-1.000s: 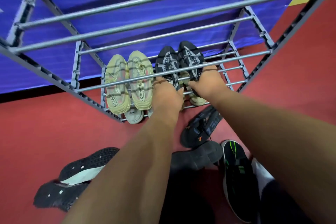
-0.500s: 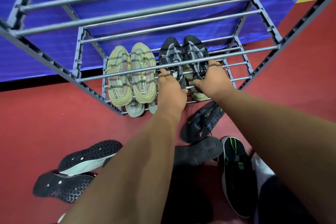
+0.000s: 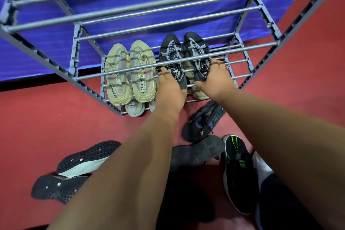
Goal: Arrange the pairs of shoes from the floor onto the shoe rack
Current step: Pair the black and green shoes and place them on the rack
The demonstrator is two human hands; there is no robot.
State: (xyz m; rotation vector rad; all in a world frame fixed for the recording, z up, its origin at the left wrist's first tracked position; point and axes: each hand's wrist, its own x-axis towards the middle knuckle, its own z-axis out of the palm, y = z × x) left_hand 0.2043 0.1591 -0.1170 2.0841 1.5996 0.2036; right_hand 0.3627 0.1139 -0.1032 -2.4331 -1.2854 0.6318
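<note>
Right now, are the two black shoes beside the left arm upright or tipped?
Tipped: both black shoes lie on the red floor, treaded soles showing.

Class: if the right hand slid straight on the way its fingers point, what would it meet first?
Probably the black shoe the right hand grips, pushing it toward the blue sheet behind the rack; the rail crossing it seems higher, depth unclear.

On the grey rack (image 3: 130,8), black-grey shoes (image 3: 170,50) sit beside beige shoes (image 3: 141,65) (toes rearward).
</note>
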